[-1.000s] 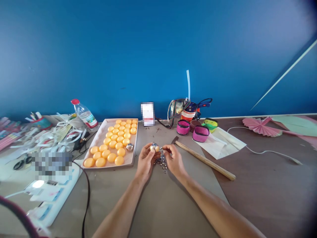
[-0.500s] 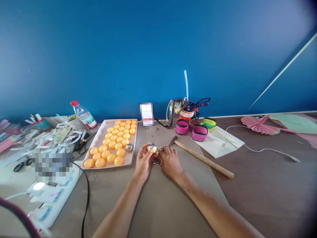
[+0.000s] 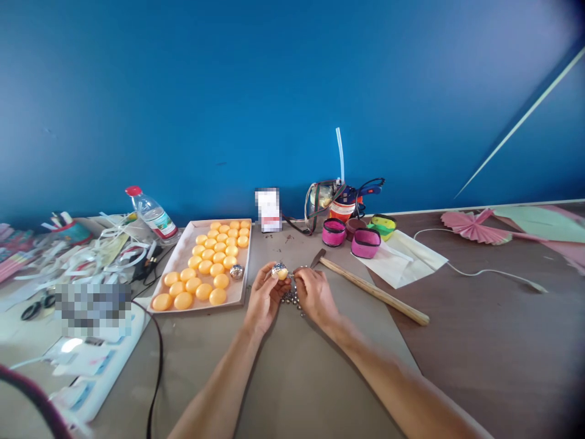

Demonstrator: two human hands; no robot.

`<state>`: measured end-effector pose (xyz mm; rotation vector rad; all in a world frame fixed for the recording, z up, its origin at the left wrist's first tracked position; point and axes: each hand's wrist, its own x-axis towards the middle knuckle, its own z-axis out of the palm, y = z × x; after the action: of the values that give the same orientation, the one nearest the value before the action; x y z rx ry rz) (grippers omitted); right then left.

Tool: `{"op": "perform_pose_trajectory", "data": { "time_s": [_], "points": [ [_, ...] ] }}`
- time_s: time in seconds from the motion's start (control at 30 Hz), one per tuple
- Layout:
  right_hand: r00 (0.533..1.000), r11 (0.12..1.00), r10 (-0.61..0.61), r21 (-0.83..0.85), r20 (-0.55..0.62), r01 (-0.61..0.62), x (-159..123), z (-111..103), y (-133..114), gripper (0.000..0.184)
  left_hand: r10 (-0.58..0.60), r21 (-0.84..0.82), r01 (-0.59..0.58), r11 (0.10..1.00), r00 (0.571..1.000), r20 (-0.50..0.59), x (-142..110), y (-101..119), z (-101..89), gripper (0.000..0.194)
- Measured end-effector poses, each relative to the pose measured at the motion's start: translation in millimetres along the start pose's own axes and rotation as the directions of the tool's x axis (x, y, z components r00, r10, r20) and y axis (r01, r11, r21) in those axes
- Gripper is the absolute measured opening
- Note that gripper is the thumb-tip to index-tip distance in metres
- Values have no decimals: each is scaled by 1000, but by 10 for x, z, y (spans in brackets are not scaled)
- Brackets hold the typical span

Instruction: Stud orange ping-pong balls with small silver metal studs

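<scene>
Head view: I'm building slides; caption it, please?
Left hand holds a silver-and-yellow ball, right hand beside shiny pieces.

At frame centre, the right hand (image 3: 314, 295) now exposes more of the silver bead pile (image 3: 291, 297) than half a second earlier.

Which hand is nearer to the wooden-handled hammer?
The right hand: it is just left of the hammer, near its head. The left hand is farther left, holding a partly silver-studded yellow ball, with the right hand between it and the hammer.
</scene>
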<state>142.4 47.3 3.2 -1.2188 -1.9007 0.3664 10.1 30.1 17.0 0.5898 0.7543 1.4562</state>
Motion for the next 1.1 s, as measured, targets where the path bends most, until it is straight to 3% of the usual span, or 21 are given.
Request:
{"op": "perform_pose_trajectory", "data": {
  "time_s": [0.2,0.37,0.53,0.6,0.7,0.77,0.83,0.93,1.0,1.1],
  "points": [
    [981,929,192,317,28,-191,-2,-3,-31,14,-3,-10,3,1000,1000,-15,18,-7,-10,35],
    [939,727,307,598,158,-338,44,-33,-89,13,-6,-3,6,1000,1000,19,14,-11,-2,33],
    [923,535,317,762,220,-365,96,-35,-87,19,7,-6,-7,1000,1000,11,5,-6,8,34],
    [916,498,325,780,237,-379,106,-29,-69,19,8,-5,-8,1000,1000,6,6,-3,14,35],
    [903,535,350,738,249,-411,103,-16,-22,18,20,14,-19,1000,1000,-17,8,2,19,37],
    [908,628,354,663,225,-408,87,-8,7,15,41,30,-39,999,998,-49,10,4,15,38],
    [941,769,299,543,159,-337,60,-5,16,14,66,39,-63,997,995,-76,15,5,5,39],
    [988,931,115,336,101,-143,15,-17,-17,17,92,44,-88,995,991,-96,22,2,-10,39],
    [995,974,30,220,96,-50,-6,-32,-52,19,97,50,-92,995,990,-100,24,-2,-17,39],
    [999,993,14,119,43,-19,-13,-49,-76,18,100,53,-96,994,992,-81,23,-7,-21,39]
  ]
}}
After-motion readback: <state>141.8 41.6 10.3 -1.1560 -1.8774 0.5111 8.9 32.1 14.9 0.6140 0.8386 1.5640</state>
